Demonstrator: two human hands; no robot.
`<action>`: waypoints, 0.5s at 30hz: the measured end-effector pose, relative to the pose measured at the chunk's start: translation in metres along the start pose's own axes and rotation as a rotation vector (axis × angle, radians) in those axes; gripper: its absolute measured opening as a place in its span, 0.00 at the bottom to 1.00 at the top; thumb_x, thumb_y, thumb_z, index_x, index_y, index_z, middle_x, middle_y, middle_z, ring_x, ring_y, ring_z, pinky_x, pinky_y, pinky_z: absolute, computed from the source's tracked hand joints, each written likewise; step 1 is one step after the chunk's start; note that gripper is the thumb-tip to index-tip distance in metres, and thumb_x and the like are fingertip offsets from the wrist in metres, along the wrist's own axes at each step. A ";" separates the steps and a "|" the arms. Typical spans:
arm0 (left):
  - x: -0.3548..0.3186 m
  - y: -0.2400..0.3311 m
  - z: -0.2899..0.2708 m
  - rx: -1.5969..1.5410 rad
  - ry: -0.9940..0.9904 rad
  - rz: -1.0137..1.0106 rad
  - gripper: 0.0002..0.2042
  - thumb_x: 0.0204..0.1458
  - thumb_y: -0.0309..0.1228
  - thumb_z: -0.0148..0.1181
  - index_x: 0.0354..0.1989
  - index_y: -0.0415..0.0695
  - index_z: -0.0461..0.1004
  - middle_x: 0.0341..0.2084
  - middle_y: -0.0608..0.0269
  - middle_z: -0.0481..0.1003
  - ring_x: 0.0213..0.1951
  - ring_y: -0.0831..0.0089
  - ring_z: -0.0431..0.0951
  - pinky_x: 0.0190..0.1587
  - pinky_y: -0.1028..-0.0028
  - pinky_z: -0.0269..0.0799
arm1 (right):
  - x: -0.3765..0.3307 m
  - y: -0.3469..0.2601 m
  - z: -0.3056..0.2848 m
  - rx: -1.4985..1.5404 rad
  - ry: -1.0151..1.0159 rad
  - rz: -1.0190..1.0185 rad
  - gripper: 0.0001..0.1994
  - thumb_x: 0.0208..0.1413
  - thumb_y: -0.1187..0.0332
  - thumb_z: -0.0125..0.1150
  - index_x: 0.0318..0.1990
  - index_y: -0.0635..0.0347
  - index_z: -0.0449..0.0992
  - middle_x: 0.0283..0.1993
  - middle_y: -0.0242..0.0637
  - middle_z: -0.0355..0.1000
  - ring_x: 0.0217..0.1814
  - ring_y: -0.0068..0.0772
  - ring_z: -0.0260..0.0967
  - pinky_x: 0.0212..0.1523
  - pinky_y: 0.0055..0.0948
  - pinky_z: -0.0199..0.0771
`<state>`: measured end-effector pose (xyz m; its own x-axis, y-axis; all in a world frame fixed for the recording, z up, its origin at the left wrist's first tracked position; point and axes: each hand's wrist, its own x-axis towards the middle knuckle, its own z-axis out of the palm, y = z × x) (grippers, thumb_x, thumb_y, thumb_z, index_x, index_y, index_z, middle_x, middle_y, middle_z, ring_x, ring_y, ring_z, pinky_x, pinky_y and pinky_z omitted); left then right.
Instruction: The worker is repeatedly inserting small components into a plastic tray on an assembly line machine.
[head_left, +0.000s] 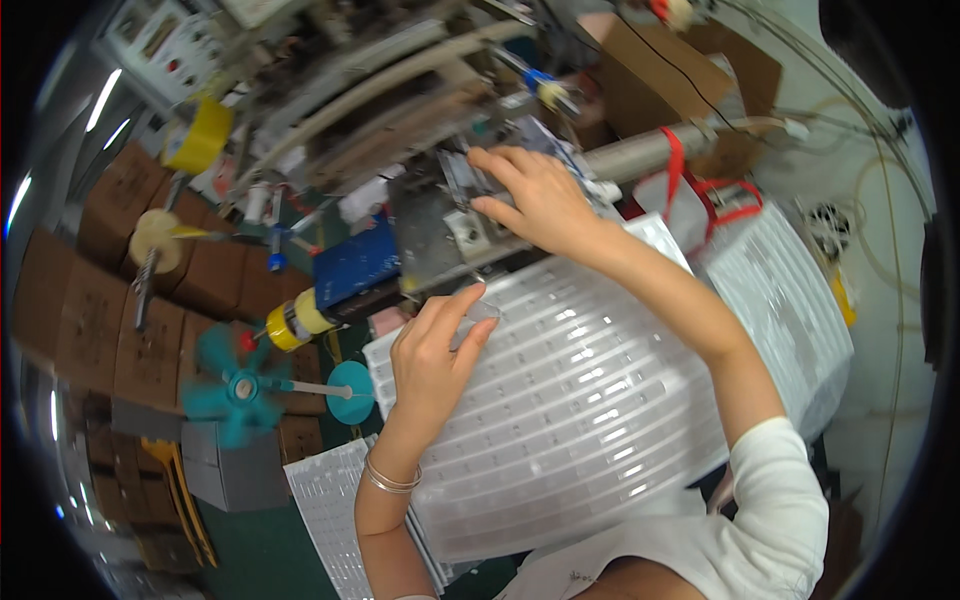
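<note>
My left hand (432,350) hovers over the left far corner of a white plastic tray (560,400) with rows of small compartments. Its thumb and forefinger curl around a small clear plastic piece (484,312), whose exact kind is hard to make out. Farther off, my right hand (545,195) reaches over the metal bed (425,235) of a machine. Thumb and fingers there are apart, beside a metal fixture (458,180). I see nothing held in it, though its palm side is hidden.
Beyond my hands, the machine's upper part (400,120) is blurred. A blue box (357,265) and yellow tape roll (295,322) sit left of the bed, near a spinning teal fan (240,388). Cardboard boxes (150,345) stack at left; an open carton (650,80) stands far right. More trays (775,310) lie at right.
</note>
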<state>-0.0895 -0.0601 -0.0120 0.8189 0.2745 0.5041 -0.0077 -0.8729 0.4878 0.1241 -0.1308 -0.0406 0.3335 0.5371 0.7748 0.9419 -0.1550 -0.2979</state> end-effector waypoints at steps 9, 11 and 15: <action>-0.005 0.068 0.067 -0.107 -0.240 0.290 0.15 0.44 0.31 0.66 0.39 0.45 0.69 0.26 0.62 0.74 0.23 0.65 0.76 0.25 0.70 0.69 | -0.088 0.025 -0.178 0.019 -0.209 0.279 0.22 0.53 0.60 0.60 0.52 0.62 0.70 0.54 0.42 0.69 0.57 0.42 0.65 0.56 0.34 0.64; -0.014 0.088 0.097 -0.113 -0.292 0.444 0.13 0.44 0.31 0.65 0.35 0.45 0.69 0.22 0.64 0.72 0.22 0.65 0.76 0.23 0.69 0.68 | -0.096 0.014 -0.201 -0.003 -0.251 0.292 0.20 0.53 0.61 0.60 0.51 0.63 0.71 0.53 0.42 0.70 0.57 0.42 0.65 0.56 0.34 0.62; -0.037 0.108 0.148 0.050 -0.452 0.469 0.11 0.43 0.30 0.65 0.35 0.46 0.71 0.21 0.62 0.72 0.22 0.63 0.76 0.25 0.67 0.72 | -0.118 0.006 -0.225 0.021 -0.132 0.267 0.16 0.52 0.61 0.60 0.44 0.62 0.74 0.47 0.40 0.73 0.52 0.42 0.67 0.55 0.36 0.60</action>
<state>-0.0361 -0.2243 -0.0836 0.8960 -0.3267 0.3009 -0.4046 -0.8797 0.2498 0.0989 -0.3815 -0.0085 0.5603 0.5829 0.5884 0.8198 -0.2890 -0.4943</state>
